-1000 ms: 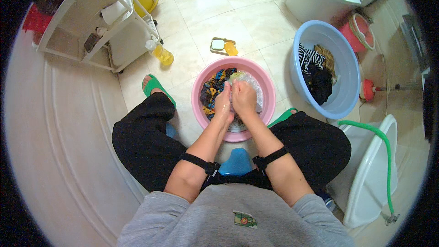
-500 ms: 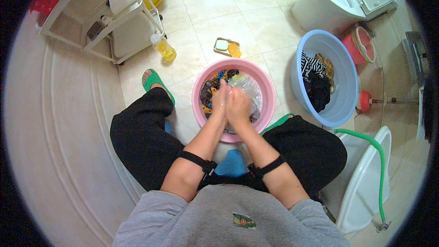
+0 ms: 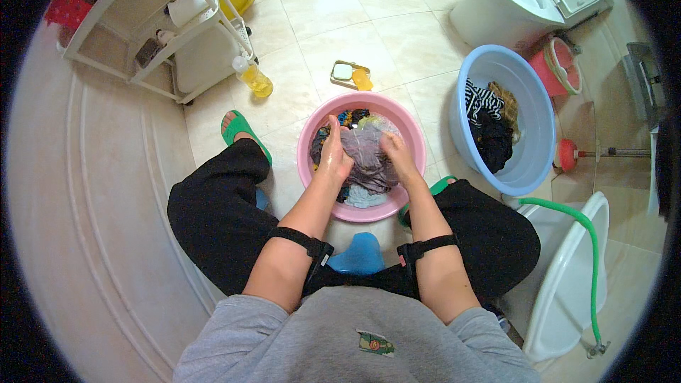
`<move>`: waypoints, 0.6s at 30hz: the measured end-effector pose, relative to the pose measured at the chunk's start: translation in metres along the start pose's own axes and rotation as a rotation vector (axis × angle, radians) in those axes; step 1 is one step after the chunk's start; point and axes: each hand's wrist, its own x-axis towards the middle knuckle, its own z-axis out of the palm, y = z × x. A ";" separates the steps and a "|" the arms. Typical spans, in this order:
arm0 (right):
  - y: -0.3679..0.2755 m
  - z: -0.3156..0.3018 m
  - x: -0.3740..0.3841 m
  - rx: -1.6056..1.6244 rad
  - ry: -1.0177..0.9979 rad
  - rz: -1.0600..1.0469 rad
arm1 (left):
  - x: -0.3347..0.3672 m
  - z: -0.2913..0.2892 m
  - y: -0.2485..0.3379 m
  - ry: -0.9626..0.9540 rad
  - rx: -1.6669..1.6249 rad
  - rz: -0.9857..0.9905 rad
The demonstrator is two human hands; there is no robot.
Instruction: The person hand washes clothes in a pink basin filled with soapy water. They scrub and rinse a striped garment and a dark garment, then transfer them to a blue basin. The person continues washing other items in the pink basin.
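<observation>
A wet grey-purple garment [image 3: 367, 152] is stretched between my hands above the pink basin [image 3: 418, 149]. My left hand [image 3: 335, 154] grips its left side, thumb against the cloth and fingers pointing up and away. On the other side my right hand [image 3: 397, 154] is closed round the garment's right edge, its fingers slightly blurred. Under and about it in the basin lie patterned dark cloth [image 3: 320, 143] with orange and blue spots, a pale blue cloth [image 3: 364, 197] at the near side, and sudsy water at the far right.
Beyond the basin lies a soap dish [image 3: 342, 71] with a yellow-orange piece beside it. A bottle of yellow liquid [image 3: 254, 78] stands by the white shelf cart [image 3: 202, 64]. At right are a blue tub [image 3: 464, 135] of clothes, a green hose [image 3: 592, 269], a white basin [image 3: 567, 291] and a toilet [image 3: 489, 14].
My hands were pressed together over the basin; now they are apart with the grey-purple garment spread between them. The right hand has moved to the right. The pale blue cloth shows more.
</observation>
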 end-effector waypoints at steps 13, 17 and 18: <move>0.030 -0.010 0.041 -0.380 0.413 0.061 | 0.065 -0.049 -0.054 0.155 0.590 0.115; 0.041 0.006 0.050 -0.511 0.506 0.253 | 0.085 -0.068 -0.068 0.331 1.164 0.275; 0.046 0.008 0.052 -0.505 0.499 0.272 | 0.089 -0.071 -0.069 0.363 1.303 0.287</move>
